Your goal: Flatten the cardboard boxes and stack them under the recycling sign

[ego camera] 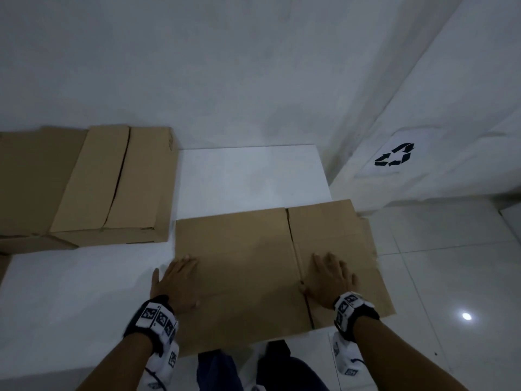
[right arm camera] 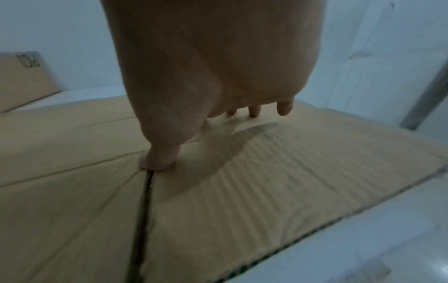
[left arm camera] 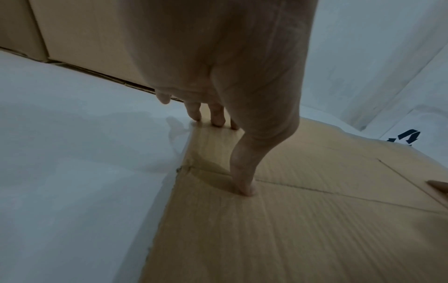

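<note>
Left hand [ego camera: 176, 283] flat, fingers straight and spread, pressing on flattened box [ego camera: 248, 266] at its 9 o'clock edge; little finger side hanging off onto white surface [ego camera: 70, 292]. From left wrist view, fingertips [left arm camera: 218, 122] and thumb tip touching the cardboard near a crease. Right hand [ego camera: 329, 277] likewise flat and spread, palm down on the same sheet, toward 3 o'clock of its middle, thumb [right arm camera: 157, 162] planted at the end of the dark slit [ego camera: 293, 244] between two flaps. Nothing gripped by either hand; only pressing.

Flattened box lying level, partly on the white surface and partly overhanging toward tiled floor [ego camera: 451, 263] at 3 o'clock. Recycling sign [ego camera: 394, 155] on white wall sheet at 2 o'clock of the sheet, well apart from it. Unflattened box [ego camera: 112, 187] at 10 o'clock, flaps closed with a seam down the top, near but not touching the flat sheet. Further cardboard [ego camera: 28, 187] touching its 9 o'clock side. Marker-tagged wrist bands [ego camera: 158, 320] on both wrists. Dark trouser legs [ego camera: 276, 368] at 6 o'clock.
</note>
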`<state>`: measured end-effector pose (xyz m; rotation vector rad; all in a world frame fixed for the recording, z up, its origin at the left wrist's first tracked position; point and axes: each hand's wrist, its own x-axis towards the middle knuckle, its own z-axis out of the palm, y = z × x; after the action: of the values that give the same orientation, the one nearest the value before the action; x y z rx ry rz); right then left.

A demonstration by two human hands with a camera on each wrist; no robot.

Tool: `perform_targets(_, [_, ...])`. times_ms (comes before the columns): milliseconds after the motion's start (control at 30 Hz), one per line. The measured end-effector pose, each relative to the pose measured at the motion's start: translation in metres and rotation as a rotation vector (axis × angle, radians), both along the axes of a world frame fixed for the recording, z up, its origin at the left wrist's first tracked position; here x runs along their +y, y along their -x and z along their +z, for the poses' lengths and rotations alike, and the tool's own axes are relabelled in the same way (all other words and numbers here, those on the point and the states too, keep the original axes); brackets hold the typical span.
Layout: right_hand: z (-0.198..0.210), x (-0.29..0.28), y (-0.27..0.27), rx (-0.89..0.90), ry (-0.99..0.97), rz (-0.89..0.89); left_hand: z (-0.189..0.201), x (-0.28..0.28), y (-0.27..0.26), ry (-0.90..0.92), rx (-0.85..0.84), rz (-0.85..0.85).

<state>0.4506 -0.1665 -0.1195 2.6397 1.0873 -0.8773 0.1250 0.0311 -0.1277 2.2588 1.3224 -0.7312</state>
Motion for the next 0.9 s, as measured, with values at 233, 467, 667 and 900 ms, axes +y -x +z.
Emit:
perform_targets(233, [0.014,-0.003,-0.023,0.053,-0.008,0.054,0.000,-0.006,-0.012,0.028,0.017,0.084])
perform_targets(467, [0.013,-0.016,-0.080,0.042,0.046,-0.074,0.003,-0.013,-0.019,0.056,-0.019,0.212])
perform_targets(667, [0.000,-0.021,-0.082,0.076,-0.014,-0.116,0.000,-0.013,-0.020,0.102,0.014,0.273])
perform_targets(900, [0.010,-0.025,-0.079,0.092,-0.028,-0.126,0.016,-0.007,-0.022,0.085,0.072,0.170])
